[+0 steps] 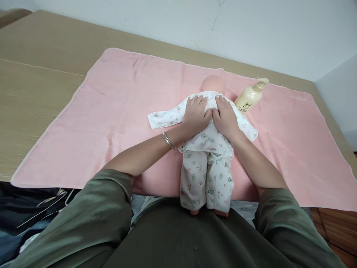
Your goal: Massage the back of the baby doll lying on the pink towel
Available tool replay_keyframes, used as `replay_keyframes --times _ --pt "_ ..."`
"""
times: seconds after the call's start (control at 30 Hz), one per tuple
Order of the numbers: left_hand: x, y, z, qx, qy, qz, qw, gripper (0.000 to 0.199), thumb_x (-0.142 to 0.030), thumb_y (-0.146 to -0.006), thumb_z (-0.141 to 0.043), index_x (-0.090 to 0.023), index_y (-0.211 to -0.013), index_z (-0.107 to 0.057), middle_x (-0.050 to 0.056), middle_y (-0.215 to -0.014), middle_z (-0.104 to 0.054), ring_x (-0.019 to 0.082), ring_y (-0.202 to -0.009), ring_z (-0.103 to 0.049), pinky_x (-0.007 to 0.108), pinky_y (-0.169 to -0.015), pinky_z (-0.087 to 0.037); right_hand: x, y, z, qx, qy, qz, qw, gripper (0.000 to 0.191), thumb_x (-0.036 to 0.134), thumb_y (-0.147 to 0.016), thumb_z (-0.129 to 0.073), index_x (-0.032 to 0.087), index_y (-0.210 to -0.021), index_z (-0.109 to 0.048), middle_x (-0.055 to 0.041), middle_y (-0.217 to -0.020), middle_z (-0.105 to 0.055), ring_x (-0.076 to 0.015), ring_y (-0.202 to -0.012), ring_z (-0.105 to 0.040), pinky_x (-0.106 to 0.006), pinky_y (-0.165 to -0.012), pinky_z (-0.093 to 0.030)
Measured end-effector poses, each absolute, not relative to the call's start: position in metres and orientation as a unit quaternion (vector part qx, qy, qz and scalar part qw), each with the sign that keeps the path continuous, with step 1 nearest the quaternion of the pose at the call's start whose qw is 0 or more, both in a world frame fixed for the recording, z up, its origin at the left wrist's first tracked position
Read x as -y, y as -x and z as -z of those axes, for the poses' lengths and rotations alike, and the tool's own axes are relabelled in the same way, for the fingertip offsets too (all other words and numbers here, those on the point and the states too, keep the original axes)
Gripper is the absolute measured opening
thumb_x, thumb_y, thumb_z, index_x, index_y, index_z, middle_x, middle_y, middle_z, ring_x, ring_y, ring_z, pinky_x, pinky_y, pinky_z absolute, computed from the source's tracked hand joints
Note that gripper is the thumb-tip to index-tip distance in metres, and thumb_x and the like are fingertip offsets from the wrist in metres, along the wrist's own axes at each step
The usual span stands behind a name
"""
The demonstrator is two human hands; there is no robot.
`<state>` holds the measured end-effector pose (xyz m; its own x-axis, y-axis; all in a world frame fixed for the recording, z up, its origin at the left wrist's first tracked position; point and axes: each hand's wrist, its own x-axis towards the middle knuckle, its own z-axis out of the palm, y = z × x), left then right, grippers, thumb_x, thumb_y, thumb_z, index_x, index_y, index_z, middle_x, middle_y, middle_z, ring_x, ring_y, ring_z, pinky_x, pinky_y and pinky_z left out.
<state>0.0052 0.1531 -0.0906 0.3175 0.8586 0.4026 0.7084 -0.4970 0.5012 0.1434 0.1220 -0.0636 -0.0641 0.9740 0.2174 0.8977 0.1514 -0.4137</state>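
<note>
A baby doll (213,85) in white printed pajamas lies face down, its head toward the wall and its feet over the table's near edge. My left hand (196,114) rests flat on the left of its upper back, fingers stretched out. On the right side of the back lies my right hand (225,117), also open and flat, with the two thumbs close together. The pajama top (208,139) and pants (194,178) carry small green prints. Its sleeves spread out to both sides, and its face is hidden.
A pink blanket (134,96) lies under the doll on a wooden table (36,89). A cream pump bottle (249,97) lies or leans on the blanket right of the doll's head. Behind the table is a white wall (181,22). Dark bags or cloth (30,208) sit below left.
</note>
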Motion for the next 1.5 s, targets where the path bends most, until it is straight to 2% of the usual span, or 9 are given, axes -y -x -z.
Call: replay_keyframes --times 0.13,0.3,0.5,0.63,0.8,1.03,1.3,1.4,1.5 --pt "-0.151 -0.005 0.086 -0.491 -0.807 -0.302 0.125 0.046 -0.03 -0.093 -0.042 -0.01 -0.132 -0.056 0.019 -0.144 -0.055 0.034 -0.138 -0.047 0.057 -0.122 -0.029 -0.122 -0.143 0.063 0.725 0.648 -0.083 0.22 0.058 0.029 -0.093 -0.031 0.01 -0.146 -0.045 -0.0137 -0.155 -0.044 -0.0288 -0.148 -0.035 -0.055 -0.124 -0.025" --pt "-0.149 -0.005 0.083 -0.499 -0.808 -0.287 0.127 0.046 -0.028 -0.093 -0.043 -0.008 -0.132 -0.055 0.019 -0.143 -0.055 0.034 -0.139 -0.045 0.055 -0.124 -0.026 -0.124 -0.147 0.061 0.744 0.637 -0.079 0.186 0.061 0.028 -0.093 -0.033 0.002 -0.148 -0.041 -0.019 -0.156 -0.04 -0.0306 -0.149 -0.032 -0.052 -0.125 -0.024" --pt "-0.15 -0.005 0.084 -0.493 -0.807 -0.303 0.114 0.045 -0.027 -0.092 -0.042 -0.01 -0.131 -0.057 0.018 -0.142 -0.057 0.033 -0.136 -0.049 0.054 -0.121 -0.031 -0.126 -0.152 0.062 0.753 0.626 -0.082 0.186 0.059 0.03 -0.094 -0.035 0.008 -0.148 -0.041 -0.0164 -0.157 -0.039 -0.0303 -0.15 -0.032 -0.055 -0.125 -0.024" --pt "-0.151 -0.005 0.085 -0.495 -0.807 -0.3 0.115 0.045 -0.028 -0.093 -0.042 -0.009 -0.131 -0.058 0.018 -0.141 -0.058 0.033 -0.136 -0.049 0.054 -0.121 -0.031 -0.126 -0.15 0.063 0.753 0.628 -0.078 0.179 0.059 0.029 -0.095 -0.032 0.004 -0.148 -0.04 -0.0192 -0.157 -0.038 -0.0304 -0.15 -0.031 -0.053 -0.125 -0.024" --pt "-0.152 -0.005 0.088 -0.487 -0.807 -0.314 0.112 0.045 -0.029 -0.093 -0.04 -0.011 -0.13 -0.058 0.017 -0.141 -0.058 0.033 -0.135 -0.05 0.055 -0.12 -0.032 -0.126 -0.151 0.065 0.756 0.621 -0.076 0.192 0.057 0.037 -0.099 -0.029 0.01 -0.148 -0.041 -0.0172 -0.157 -0.039 -0.0302 -0.15 -0.031 -0.056 -0.124 -0.024" --pt "-0.15 -0.004 0.082 -0.488 -0.817 -0.29 0.103 0.047 -0.028 -0.094 -0.039 -0.006 -0.132 -0.057 0.021 -0.14 -0.058 0.035 -0.134 -0.05 0.055 -0.119 -0.033 -0.125 -0.152 0.063 0.753 0.625 -0.083 0.19 0.059 0.042 -0.101 -0.032 0.01 -0.149 -0.041 -0.017 -0.158 -0.039 -0.0296 -0.151 -0.03 -0.053 -0.125 -0.023" --pt "-0.152 -0.002 0.088 -0.479 -0.815 -0.317 0.084 0.044 -0.032 -0.094 -0.041 -0.014 -0.129 -0.059 0.016 -0.137 -0.061 0.032 -0.132 -0.053 0.053 -0.116 -0.038 -0.124 -0.154 0.062 0.744 0.625 -0.107 0.209 0.057 0.045 -0.101 -0.035 0.014 -0.148 -0.044 -0.013 -0.158 -0.04 -0.0273 -0.151 -0.031 -0.052 -0.125 -0.024" --pt "-0.151 -0.002 0.087 -0.478 -0.814 -0.317 0.094 0.044 -0.032 -0.094 -0.042 -0.014 -0.13 -0.059 0.016 -0.138 -0.06 0.032 -0.132 -0.052 0.053 -0.117 -0.037 -0.126 -0.153 0.063 0.736 0.632 -0.109 0.216 0.054 0.042 -0.101 -0.035 0.017 -0.148 -0.045 -0.011 -0.158 -0.041 -0.026 -0.151 -0.031 -0.052 -0.125 -0.024" --pt "-0.15 -0.001 0.084 -0.477 -0.813 -0.314 0.11 0.044 -0.031 -0.093 -0.043 -0.014 -0.131 -0.059 0.015 -0.137 -0.061 0.031 -0.133 -0.051 0.052 -0.119 -0.036 -0.127 -0.152 0.062 0.735 0.636 -0.109 0.209 0.053 0.031 -0.1 -0.034 0.013 -0.148 -0.045 -0.0128 -0.157 -0.04 -0.025 -0.151 -0.031 -0.05 -0.126 -0.025"
